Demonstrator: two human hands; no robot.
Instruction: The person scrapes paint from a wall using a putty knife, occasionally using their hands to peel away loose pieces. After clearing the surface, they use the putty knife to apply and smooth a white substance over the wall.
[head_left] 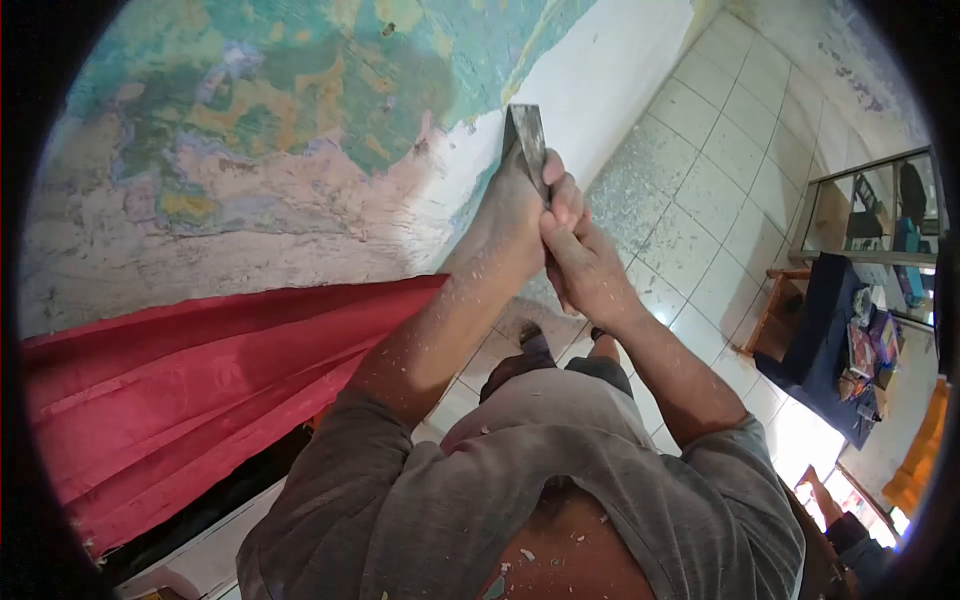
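Note:
My left hand (522,205) is closed around a metal paint scraper (530,140), its flat blade pointing up along the wall. My right hand (597,272) is closed just below it, pressed against the left hand, around the lower end of the scraper; the handle is hidden by the fingers. The blade is at the patchy wall (290,110), where green, yellow and pinkish paint layers show beside a bare white area (590,75). Pale flakes cling to both forearms.
Paint chips (655,180) litter the tiled floor (715,160). A red cloth (230,350) hangs along the wall at left. On the right are a glass-fronted cabinet (818,215), a dark-draped piece of furniture (810,330) with piled items, and another person's arm (825,500).

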